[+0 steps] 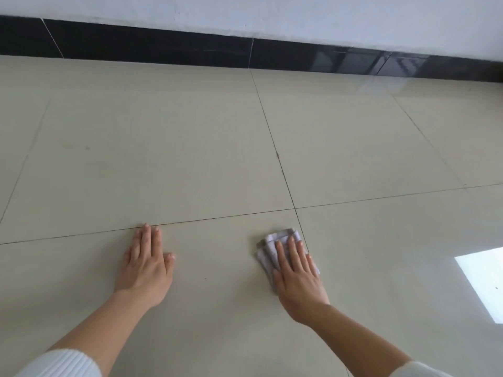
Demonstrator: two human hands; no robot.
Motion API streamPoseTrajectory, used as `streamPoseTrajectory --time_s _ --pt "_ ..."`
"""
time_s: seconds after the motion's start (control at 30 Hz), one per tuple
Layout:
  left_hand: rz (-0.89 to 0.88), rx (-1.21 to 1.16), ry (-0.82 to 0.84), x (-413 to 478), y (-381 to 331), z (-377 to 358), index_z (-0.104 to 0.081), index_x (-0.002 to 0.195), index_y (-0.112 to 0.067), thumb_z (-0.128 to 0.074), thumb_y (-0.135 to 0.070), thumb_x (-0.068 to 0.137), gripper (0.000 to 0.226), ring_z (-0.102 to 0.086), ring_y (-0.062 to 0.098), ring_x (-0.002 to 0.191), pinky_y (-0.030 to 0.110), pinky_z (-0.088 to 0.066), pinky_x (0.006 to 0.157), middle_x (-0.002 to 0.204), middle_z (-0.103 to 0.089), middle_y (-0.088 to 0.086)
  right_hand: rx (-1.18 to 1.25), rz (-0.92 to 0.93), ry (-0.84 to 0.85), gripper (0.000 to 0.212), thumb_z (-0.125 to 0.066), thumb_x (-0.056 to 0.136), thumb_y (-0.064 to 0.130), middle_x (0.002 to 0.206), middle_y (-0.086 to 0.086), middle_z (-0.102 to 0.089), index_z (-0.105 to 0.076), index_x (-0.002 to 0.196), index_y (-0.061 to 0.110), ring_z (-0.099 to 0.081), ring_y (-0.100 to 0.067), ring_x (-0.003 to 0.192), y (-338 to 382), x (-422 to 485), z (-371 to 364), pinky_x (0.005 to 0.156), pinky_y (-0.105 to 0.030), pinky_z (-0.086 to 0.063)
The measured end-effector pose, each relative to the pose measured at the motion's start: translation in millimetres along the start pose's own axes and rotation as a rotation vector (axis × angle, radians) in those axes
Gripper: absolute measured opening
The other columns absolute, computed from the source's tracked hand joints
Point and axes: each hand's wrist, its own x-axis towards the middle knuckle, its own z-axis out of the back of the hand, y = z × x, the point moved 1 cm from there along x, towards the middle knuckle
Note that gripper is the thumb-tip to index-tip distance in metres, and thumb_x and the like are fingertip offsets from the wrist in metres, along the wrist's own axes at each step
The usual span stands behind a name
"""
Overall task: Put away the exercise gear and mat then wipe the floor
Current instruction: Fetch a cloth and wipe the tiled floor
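Large square floor tiles [163, 145] of glossy pale beige ceramic, plain and unpatterned, are crossed by thin dark grey grout lines [283, 170] that form a slanted grid. A small folded cloth [283, 236] of pale lilac fabric carries darker grey stripes. A band of shiny black skirting tiles [136, 47] (pale joints, faint grey reflections) runs beneath a plain off-white painted wall [272, 14]. White knit sleeves [62, 363] show fine parallel ribbing. A bright white patch of reflected light [484, 278] lies on the beige.

Indoor room, I can't tell which kind: glossy beige floor tiles [152, 148], black skirting [152, 47], plain white wall [272, 14], bright window-like reflection [484, 281].
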Motion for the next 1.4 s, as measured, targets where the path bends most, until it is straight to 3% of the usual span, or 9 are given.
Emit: streamPoseTrajectory --time_s 0.13,0.27,0.43,0.6,0.7,0.83,1.0,1.23,1.4 --pt "-0.022 0.006 -0.017 -3.3 -3.2 -0.6 -0.003 0.149 -0.003 -0.028 -0.037 0.098 0.067 0.0 0.028 0.146 0.038 -0.009 0.117 0.158 0.004 0.014 -0.158 0.286 -0.038 0.054 -0.02 0.102 0.036 0.158 -0.013 -0.016 -0.023 0.151 0.015 -0.013 -0.03 0.146 22.1 -16.9 -10.3 0.113 -0.038 -0.013" --pt "-0.049 0.022 -0.017 -6.5 -0.8 -1.8 -0.006 0.149 -0.002 -0.032 -0.039 0.098 0.069 -0.003 0.03 0.146 0.038 -0.01 0.117 0.158 0.002 0.015 -0.236 0.48 -0.021 0.061 -0.035 0.095 0.035 0.157 -0.007 -0.025 -0.027 0.151 0.013 -0.026 -0.024 0.143 3.9 -18.8 -13.4 0.11 -0.038 -0.018" --pt "-0.058 0.01 -0.038 -8.3 -0.6 -1.5 -0.011 0.149 -0.001 -0.037 -0.038 0.097 0.069 -0.006 0.031 0.146 0.04 -0.011 0.117 0.158 -0.004 0.016 -0.038 -0.059 -0.087 0.065 0.004 0.092 0.044 0.151 0.0 0.027 0.02 0.147 0.013 0.013 -0.018 0.146 -52.1 -8.3 2.4 0.12 -0.032 0.002" --pt "-0.079 -0.011 -0.029 -10.0 1.5 2.1 -0.008 0.15 -0.004 -0.035 -0.039 0.097 0.068 -0.003 0.028 0.146 0.038 -0.009 0.117 0.158 0.001 0.014 0.053 -0.281 0.038 0.059 -0.009 0.102 0.037 0.157 -0.001 0.026 0.021 0.149 0.018 0.022 -0.022 0.144 -48.8 -2.5 7.7 0.119 -0.035 0.007" --pt "-0.107 -0.026 -0.035 -14.1 4.0 3.2 -0.008 0.15 -0.006 -0.034 -0.038 0.097 0.067 -0.004 0.027 0.146 0.037 -0.009 0.117 0.159 0.001 0.013 -0.038 0.035 0.038 0.057 -0.006 0.1 0.039 0.155 0.0 0.024 0.016 0.149 0.021 0.022 -0.023 0.143 3.9 -9.1 -0.9 0.119 -0.035 0.003" --pt "-0.141 -0.018 -0.039 -16.9 13.4 1.3 -0.015 0.15 -0.009 -0.032 -0.039 0.097 0.063 -0.009 0.029 0.146 0.039 -0.014 0.117 0.158 -0.005 0.014 -0.207 0.54 -0.048 0.054 -0.017 0.101 0.042 0.155 -0.004 -0.03 -0.026 0.15 0.023 -0.029 -0.03 0.141 74.3 -27.1 -29.1 0.115 -0.045 -0.026" --pt "-0.02 -0.012 -0.053 -30.2 39.6 -5.9 -0.026 0.148 -0.009 -0.033 -0.045 0.091 0.068 -0.017 0.048 0.139 0.052 -0.018 0.112 0.154 -0.015 0.025 -0.435 0.961 0.057 0.057 -0.024 0.097 0.048 0.158 0.004 -0.022 -0.023 0.15 0.03 -0.02 -0.023 0.145 98.6 -25.2 -46.6 0.117 -0.038 -0.015" --pt "0.313 -0.028 -0.025 -78.3 94.5 -10.2 0.0 0.15 -0.006 -0.034 -0.048 0.094 0.078 0.002 0.039 0.144 0.045 -0.005 0.117 0.154 0.005 0.029 -0.051 0.341 -0.157 0.058 0.002 0.096 0.049 0.156 0.011 0.019 0.012 0.15 0.029 0.013 -0.015 0.146 49.7 70.7 1.2 0.119 -0.03 0.002" --pt "0.386 -0.068 0.029 -96.3 111.2 -6.0 0.011 0.149 -0.009 -0.026 -0.052 0.095 0.078 0.012 0.033 0.145 0.039 0.001 0.117 0.154 0.015 0.024 0.144 -0.068 -0.079 0.057 -0.012 0.102 0.04 0.159 0.004 0.019 0.012 0.151 0.027 0.021 -0.022 0.145 83.2 118.3 20.5 0.119 -0.038 0.01"
